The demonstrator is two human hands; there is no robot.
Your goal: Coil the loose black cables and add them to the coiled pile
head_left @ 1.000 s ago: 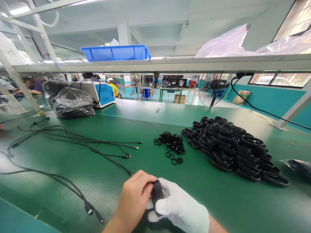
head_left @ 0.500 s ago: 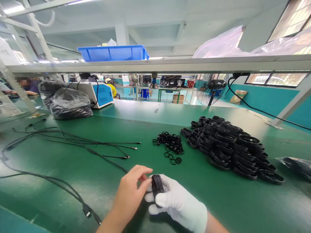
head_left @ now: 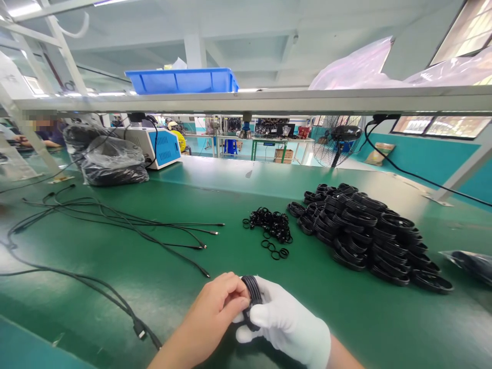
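Observation:
A coiled black cable is in my white-gloved right hand, thumb in front and fingers behind it. My bare left hand is closed against the coil's left side. Its thumb and curled fingers pinch there, and the fingertips are partly hidden. Beyond my hands lies a small heap of black rings, with several loose rings in front. To the right rises a big pile of coiled black cables. Straight black cables stretch over the left of the green table.
A blue-and-white machine and a plastic bag of black items stand at the back left. Overhead runs a shelf with a blue bin. A clear bag lies at the right edge. A person sits far left.
My left hand has moved right onto the coil, its fingers going from spread to curled. A cable end by my left hand is now in view on the table. My right hand keeps its hold.

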